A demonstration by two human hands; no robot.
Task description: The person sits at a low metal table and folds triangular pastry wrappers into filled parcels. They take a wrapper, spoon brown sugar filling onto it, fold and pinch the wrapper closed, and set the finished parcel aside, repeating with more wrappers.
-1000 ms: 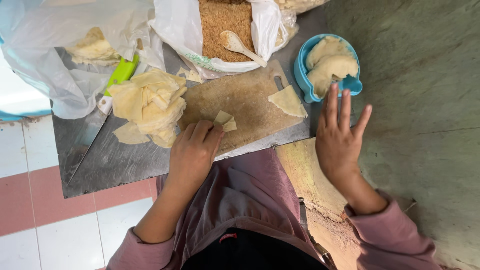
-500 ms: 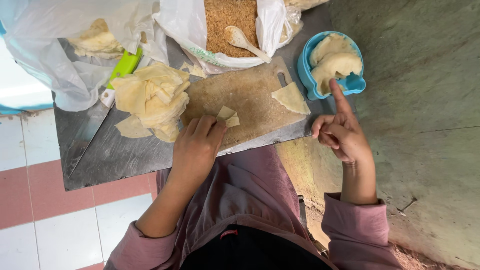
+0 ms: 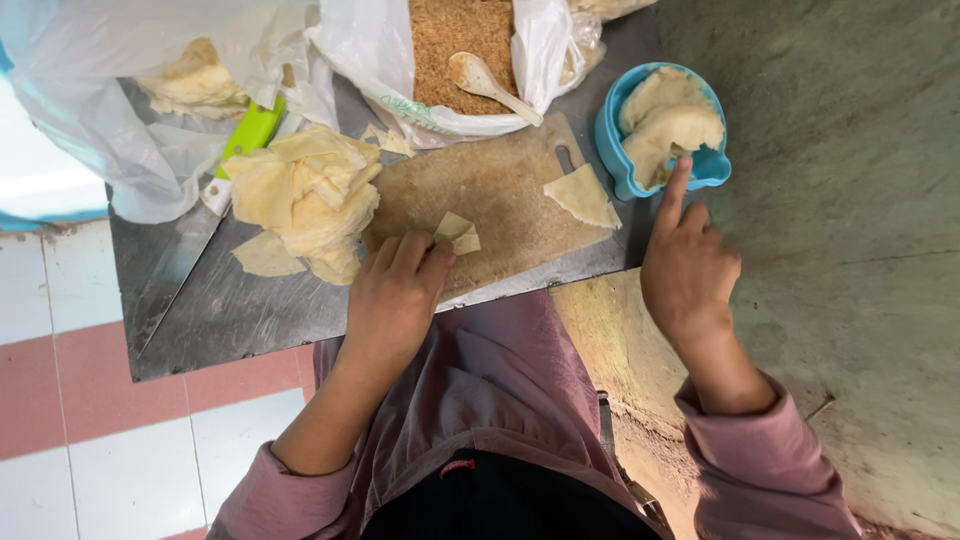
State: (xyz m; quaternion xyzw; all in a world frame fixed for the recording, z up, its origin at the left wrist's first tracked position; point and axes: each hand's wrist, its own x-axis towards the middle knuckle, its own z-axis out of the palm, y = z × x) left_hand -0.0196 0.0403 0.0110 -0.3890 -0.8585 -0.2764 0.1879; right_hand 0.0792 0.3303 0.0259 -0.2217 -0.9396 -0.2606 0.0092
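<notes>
I am looking down at my two hands over a wooden cutting board [image 3: 500,195] that is lying on a grey metal tabletop [image 3: 230,310]. My left hand [image 3: 395,295] is resting on the near edge of the board, and its fingers [image 3: 425,255] are pressed together on a small folded piece of pastry sheet [image 3: 457,232], holding it flat against the wood. My right hand [image 3: 690,270] is beside the board; the index finger [image 3: 675,190] is stretched out and is touching the rim of the blue bowl [image 3: 612,135], while the other fingers are curled in. The bowl is standing just at the right end of the tabletop and is holding pale dough-like lumps [image 3: 668,125].

A triangular pastry piece [image 3: 582,195] is lying on the right part of the board, apart from the folded one. A pile of pastry sheets [image 3: 300,195] is sitting to the left of the board, partly over it. Behind, an open plastic bag of brown crumbs [image 3: 455,40] has a wooden spoon [image 3: 490,80] in it, and a knife with a green handle [image 3: 250,135] is lying half under the pile.

I am judging that the bowl is at risk: it is near the edge, so a push from the finger could tip it off. Also the thin folded piece could tear if the left fingers are pressing and dragging it.
</notes>
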